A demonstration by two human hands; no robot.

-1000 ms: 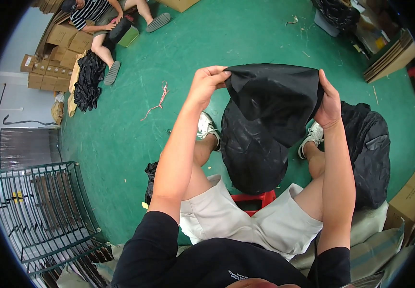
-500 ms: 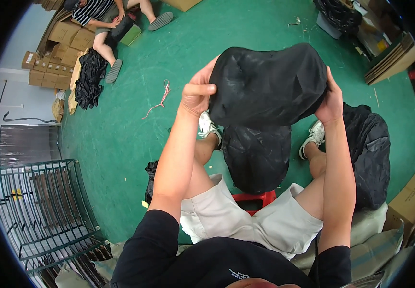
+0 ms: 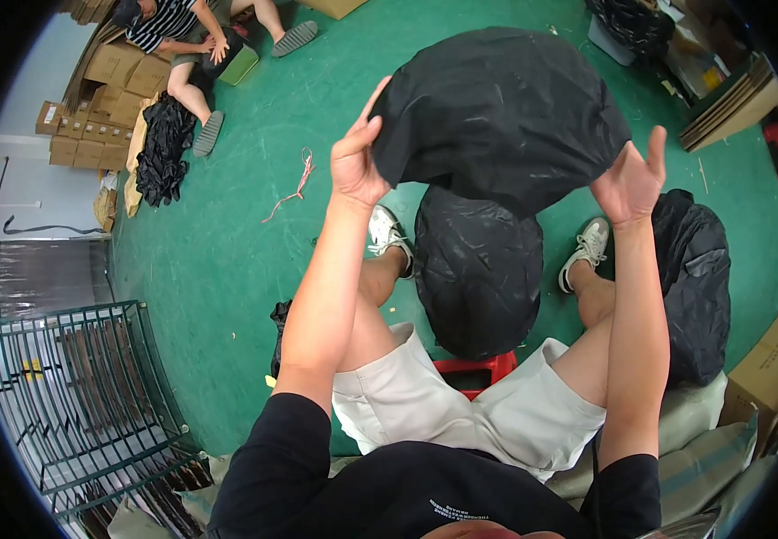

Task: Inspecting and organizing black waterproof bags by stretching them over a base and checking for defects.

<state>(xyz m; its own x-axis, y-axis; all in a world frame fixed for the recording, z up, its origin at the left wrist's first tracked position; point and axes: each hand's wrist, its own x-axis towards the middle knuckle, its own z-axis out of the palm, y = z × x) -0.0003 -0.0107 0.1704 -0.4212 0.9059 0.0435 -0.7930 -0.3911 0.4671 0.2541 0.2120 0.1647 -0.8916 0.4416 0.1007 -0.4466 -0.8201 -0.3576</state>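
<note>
A black fabric cover [image 3: 501, 112], rounded and puffed out, is held up between my hands above my knees. At its left edge my left hand [image 3: 357, 162] has the palm against the cloth, thumb raised off it. My right hand [image 3: 631, 184] bears the opposite edge; its thumb sticks up away from the cloth, and the other fingers are hidden behind the cover. Below it, a second rounded black-covered thing [image 3: 479, 278] stands on a red plastic stool [image 3: 474, 370] between my legs. The held cover hides part of its top.
Black fabric [image 3: 694, 287] is piled beside my right leg, near a cardboard box [image 3: 768, 359]. A green metal rack [image 3: 83, 395] stands at left. Far left, another person [image 3: 182, 40] sits beside black cloth [image 3: 164, 148] and stacked cartons [image 3: 92, 135]. Pink string [image 3: 297, 190] lies on the floor.
The held cover has moved up and away from me, its shape now rounder and wider. My right thumb has lifted off the cloth. More of the black-covered thing below shows.
</note>
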